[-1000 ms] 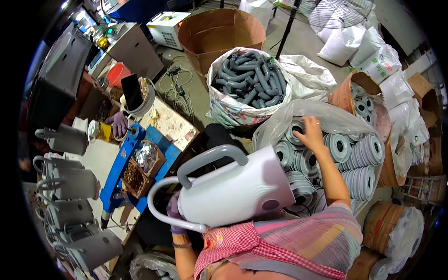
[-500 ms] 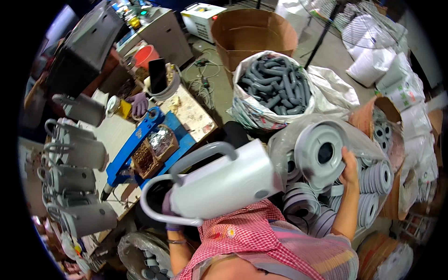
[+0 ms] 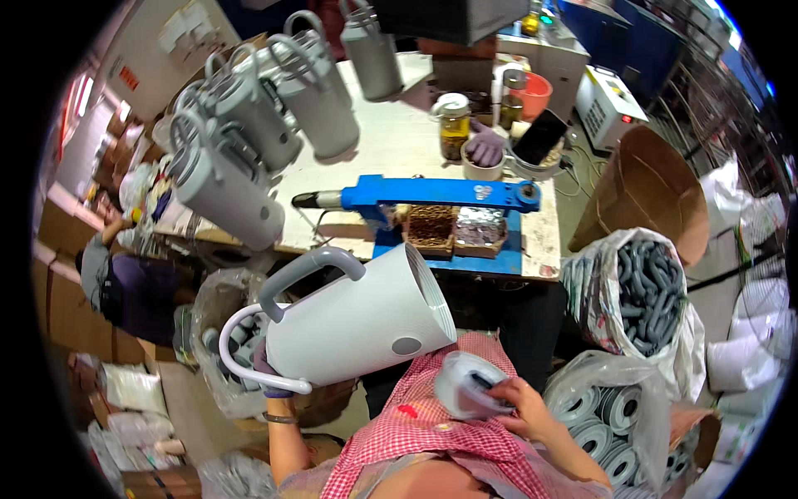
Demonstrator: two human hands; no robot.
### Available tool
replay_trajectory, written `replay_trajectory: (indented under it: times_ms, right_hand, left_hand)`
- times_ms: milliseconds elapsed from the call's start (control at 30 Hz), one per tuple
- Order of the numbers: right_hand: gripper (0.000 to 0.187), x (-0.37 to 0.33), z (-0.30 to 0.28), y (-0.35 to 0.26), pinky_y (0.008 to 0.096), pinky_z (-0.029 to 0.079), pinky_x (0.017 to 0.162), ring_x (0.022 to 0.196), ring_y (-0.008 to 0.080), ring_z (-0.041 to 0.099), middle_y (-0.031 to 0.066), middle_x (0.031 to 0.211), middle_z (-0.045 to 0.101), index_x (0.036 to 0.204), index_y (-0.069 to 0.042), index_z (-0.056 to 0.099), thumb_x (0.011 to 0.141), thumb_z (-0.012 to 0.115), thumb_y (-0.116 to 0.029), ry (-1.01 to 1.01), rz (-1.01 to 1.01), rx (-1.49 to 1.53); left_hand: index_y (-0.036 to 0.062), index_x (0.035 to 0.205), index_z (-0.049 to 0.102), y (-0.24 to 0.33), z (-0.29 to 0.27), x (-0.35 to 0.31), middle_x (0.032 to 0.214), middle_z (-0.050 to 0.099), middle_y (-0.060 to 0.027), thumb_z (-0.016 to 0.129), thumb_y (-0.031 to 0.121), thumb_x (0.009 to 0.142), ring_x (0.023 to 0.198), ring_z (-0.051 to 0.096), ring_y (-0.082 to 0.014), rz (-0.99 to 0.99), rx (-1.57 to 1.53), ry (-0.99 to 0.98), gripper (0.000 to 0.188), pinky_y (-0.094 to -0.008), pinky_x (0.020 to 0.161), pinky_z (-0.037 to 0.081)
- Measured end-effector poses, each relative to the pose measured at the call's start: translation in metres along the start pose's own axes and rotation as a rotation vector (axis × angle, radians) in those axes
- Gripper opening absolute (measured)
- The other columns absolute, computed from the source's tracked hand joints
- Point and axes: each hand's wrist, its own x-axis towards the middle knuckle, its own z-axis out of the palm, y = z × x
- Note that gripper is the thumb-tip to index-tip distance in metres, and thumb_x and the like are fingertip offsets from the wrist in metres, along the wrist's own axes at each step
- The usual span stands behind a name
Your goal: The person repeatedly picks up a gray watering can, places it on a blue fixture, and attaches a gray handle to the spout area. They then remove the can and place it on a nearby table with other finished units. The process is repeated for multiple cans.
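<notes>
My left hand (image 3: 268,366), in a purple glove, is closed at the left end of a pale grey cylindrical jug body (image 3: 357,324). The jug body lies tilted over my lap, its open end toward the right. It has a grey handle (image 3: 312,270) on top and a white curved tube (image 3: 229,337) at its left end. With bare fingers, my right hand (image 3: 525,407) grips a pale round plastic ring part (image 3: 467,385) over my apron, apart from the jug's open end. The ring part is blurred, and its far details cannot be made out.
Several grey jugs (image 3: 316,108) stand on the white worktable (image 3: 357,145). A blue lever tool (image 3: 449,193) sits at its front edge beside trays of small brass-coloured parts (image 3: 431,229). To the right are a sack of grey handles (image 3: 644,291) and a bag of round parts (image 3: 619,407).
My view has turned right-to-left toward the table. My right hand has brought a round part from the bag to my lap. My left hand still holds the jug body.
</notes>
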Motion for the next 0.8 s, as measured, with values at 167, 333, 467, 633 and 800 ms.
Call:
replay_trajectory:
  times_ms: [167,333,467,633,800]
  right_hand:
    - [0.067,0.047,0.008,0.037,0.0352,0.048,0.080,0.093,0.0298,0.061,0.0129,0.102,0.061,0.126,-0.012,0.062,0.069,0.084,-0.040,-0.017,-0.053,-0.114]
    - [0.055,0.081,-0.015,0.066,0.0320,0.050,0.087,0.101,0.0186,0.064,0.0096,0.114,0.066,0.126,-0.002,0.060,0.082,0.078,-0.030,0.191,0.273,0.308]
    - [0.067,0.128,-0.041,0.009,0.0340,0.049,0.092,0.100,0.0194,0.061,0.0124,0.113,0.064,0.122,0.007,0.060,0.073,0.082,-0.032,0.451,0.070,0.666]
    - [0.087,0.159,-0.021,-0.048,0.0489,0.046,0.094,0.098,0.0334,0.055,0.0166,0.107,0.058,0.125,0.008,0.060,0.059,0.089,-0.039,0.551,-0.585,-0.080]
    - [0.082,0.142,-0.026,-0.070,0.0483,0.047,0.095,0.089,0.0260,0.055,0.0088,0.096,0.058,0.118,0.000,0.067,0.055,0.092,-0.046,0.463,-0.781,-0.014]
  left_hand:
    - [0.0022,0.109,0.068,-0.031,-0.013,-0.016,0.102,0.072,-0.0084,0.046,0.020,0.100,0.091,0.067,-0.0187,-0.116,-0.367,0.080,0.029,-0.0304,0.083,0.053]
    - [-0.0025,0.118,0.065,-0.047,-0.047,-0.036,0.110,0.071,-0.0111,0.043,0.022,0.101,0.097,0.066,-0.0201,-0.039,-0.040,0.217,0.038,-0.0315,0.086,0.053]
    - [0.0020,0.104,0.066,-0.031,-0.009,-0.043,0.095,0.070,-0.0069,0.048,0.017,0.099,0.087,0.065,-0.0161,-0.127,-0.155,0.119,0.024,-0.0295,0.075,0.053]
    - [-0.0019,0.118,0.065,0.008,0.016,-0.032,0.108,0.071,-0.0088,0.048,0.020,0.100,0.099,0.066,-0.0180,-0.166,-0.140,-0.040,0.034,-0.0333,0.088,0.053]
    - [-0.0011,0.137,0.051,0.032,0.020,-0.033,0.126,0.063,-0.0116,0.053,0.014,0.100,0.110,0.063,-0.0204,-0.371,-0.265,-0.324,0.040,-0.0357,0.094,0.053]
